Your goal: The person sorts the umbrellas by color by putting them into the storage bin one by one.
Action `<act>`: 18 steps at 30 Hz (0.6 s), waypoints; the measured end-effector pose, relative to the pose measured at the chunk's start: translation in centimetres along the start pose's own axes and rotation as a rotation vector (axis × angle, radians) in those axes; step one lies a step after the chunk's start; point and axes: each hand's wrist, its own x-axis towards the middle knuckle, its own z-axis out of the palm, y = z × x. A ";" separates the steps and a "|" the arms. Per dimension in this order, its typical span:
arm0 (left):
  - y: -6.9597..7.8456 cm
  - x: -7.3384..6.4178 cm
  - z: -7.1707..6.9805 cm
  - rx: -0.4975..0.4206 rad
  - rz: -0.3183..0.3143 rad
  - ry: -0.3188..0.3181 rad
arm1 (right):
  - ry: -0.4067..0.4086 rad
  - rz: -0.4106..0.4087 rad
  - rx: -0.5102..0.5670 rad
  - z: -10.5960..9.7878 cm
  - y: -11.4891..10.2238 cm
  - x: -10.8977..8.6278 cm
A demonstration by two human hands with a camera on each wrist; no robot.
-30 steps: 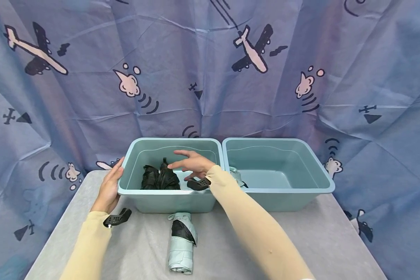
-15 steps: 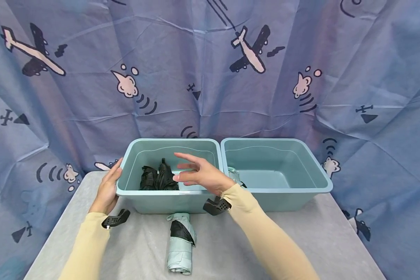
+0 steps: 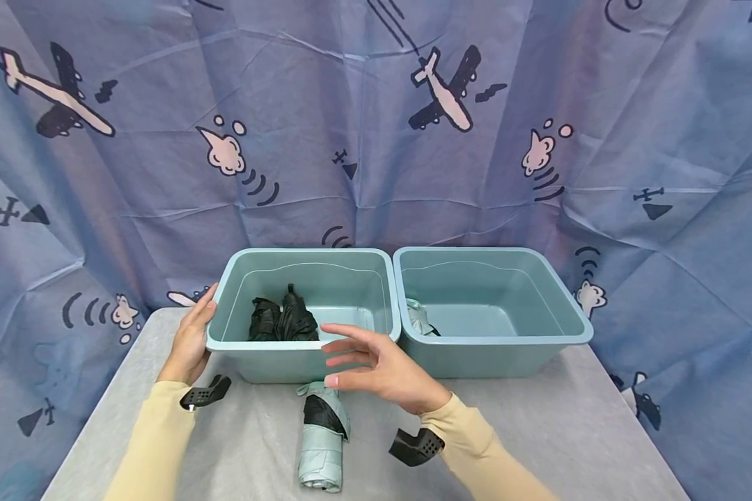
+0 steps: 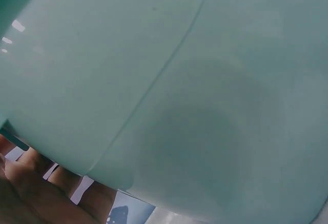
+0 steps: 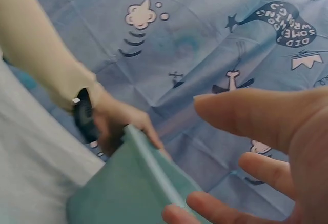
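Note:
My left hand (image 3: 191, 337) rests against the left side of the left pale green bin (image 3: 301, 362), its fingers stretched along the outside near the rim. In the left wrist view, the fingers (image 4: 61, 183) lie beside the bin's wall. My right hand (image 3: 382, 369) hovers with spread fingers before that bin's front wall, holding nothing. Two black folded umbrellas (image 3: 297, 316) lie inside the left bin. A light green folded umbrella (image 3: 322, 456) with a black patch lies on the table, just below and left of my right hand.
To the right stands a matching bin (image 3: 501, 358), side by side with the left one. A light green bundle (image 3: 418, 319), partly hidden, lies at its left end. Behind both bins hangs a blue curtain (image 3: 376, 139) with airplane prints. A grey cloth covers the table (image 3: 564, 431).
My right hand has drawn back out of the left bin, toward the front and slightly right, carrying nothing. My left hand has stayed on the bin's side.

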 end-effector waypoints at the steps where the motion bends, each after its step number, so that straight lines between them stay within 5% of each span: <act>1: 0.0 0.0 0.0 0.000 -0.002 0.001 | -0.001 -0.004 -0.007 0.1 0.4 -0.2; 10: -0.2 0.1 0.0 -0.029 0.020 -0.010 | 0.059 0.070 -0.090 0.9 5.8 -1.3; 18: -0.3 0.2 -0.1 -0.033 0.038 -0.021 | 0.134 0.147 -0.312 2.2 10.1 -1.5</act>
